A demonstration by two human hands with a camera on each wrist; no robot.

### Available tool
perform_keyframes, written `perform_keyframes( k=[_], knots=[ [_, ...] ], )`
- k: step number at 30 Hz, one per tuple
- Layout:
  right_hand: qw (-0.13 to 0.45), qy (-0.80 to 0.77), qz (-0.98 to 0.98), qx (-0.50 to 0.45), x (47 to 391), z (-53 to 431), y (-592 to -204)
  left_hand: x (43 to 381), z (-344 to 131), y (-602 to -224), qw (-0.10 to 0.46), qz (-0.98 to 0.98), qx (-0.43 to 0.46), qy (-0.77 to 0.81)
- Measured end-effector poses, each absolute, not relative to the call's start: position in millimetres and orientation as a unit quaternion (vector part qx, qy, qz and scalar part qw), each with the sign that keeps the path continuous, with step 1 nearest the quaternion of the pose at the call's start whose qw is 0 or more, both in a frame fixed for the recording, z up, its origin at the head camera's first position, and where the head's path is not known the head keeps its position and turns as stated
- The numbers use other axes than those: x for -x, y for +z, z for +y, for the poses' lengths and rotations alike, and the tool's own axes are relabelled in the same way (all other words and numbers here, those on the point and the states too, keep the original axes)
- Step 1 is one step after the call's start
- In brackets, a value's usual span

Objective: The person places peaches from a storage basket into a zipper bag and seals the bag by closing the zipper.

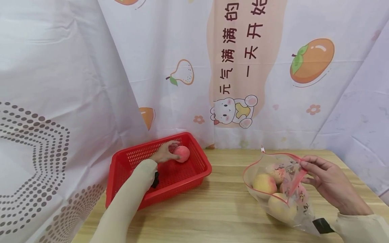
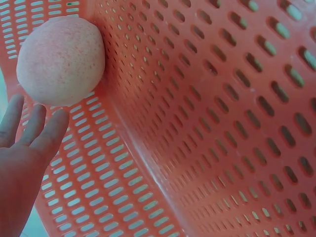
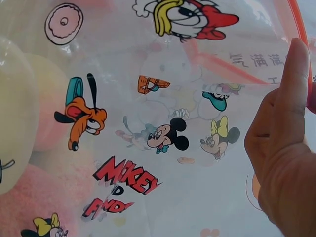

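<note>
Inside the red plastic basket [image 1: 182, 187], a pink peach [image 1: 181, 154] lies against the far right corner. My left hand [image 1: 164, 153] reaches over it from the left, thumb and fingers spread beside the fruit. In the left wrist view the fingers [image 2: 49, 131] look straight, their tips right at the lower side of the peach [image 2: 61, 61]. On the right, a clear zip bag [image 1: 304, 211] with a red-edged mouth gapes open and holds several peaches [image 1: 264, 184]. My right hand [image 1: 329, 184] pinches the bag's red edge; cartoon prints cover its film [image 3: 207, 182].
Basket and bag stand apart on a wood-grain table [image 1: 225, 206]. A printed cloth [image 1: 188, 40] hangs behind the table, and a pale dotted cloth [image 1: 60, 84] hangs along the left. A white zip slider [image 1: 262, 149] sticks up at the bag's far corner.
</note>
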State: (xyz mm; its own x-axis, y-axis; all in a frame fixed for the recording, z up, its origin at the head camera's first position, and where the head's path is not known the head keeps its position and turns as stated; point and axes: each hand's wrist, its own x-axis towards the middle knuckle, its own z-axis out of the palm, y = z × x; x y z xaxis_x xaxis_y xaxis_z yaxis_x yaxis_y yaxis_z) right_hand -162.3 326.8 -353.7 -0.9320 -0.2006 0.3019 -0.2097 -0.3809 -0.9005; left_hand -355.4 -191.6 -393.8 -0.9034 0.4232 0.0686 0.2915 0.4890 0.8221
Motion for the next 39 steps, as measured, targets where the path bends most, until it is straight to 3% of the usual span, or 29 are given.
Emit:
perform_keyframes(
  k=[39],
  knots=[
    [-0.002, 0.81, -0.559, -0.178, 165, 333, -358, 366, -182, -401, 0.134, 0.889, -0.13, 0.418]
  ],
)
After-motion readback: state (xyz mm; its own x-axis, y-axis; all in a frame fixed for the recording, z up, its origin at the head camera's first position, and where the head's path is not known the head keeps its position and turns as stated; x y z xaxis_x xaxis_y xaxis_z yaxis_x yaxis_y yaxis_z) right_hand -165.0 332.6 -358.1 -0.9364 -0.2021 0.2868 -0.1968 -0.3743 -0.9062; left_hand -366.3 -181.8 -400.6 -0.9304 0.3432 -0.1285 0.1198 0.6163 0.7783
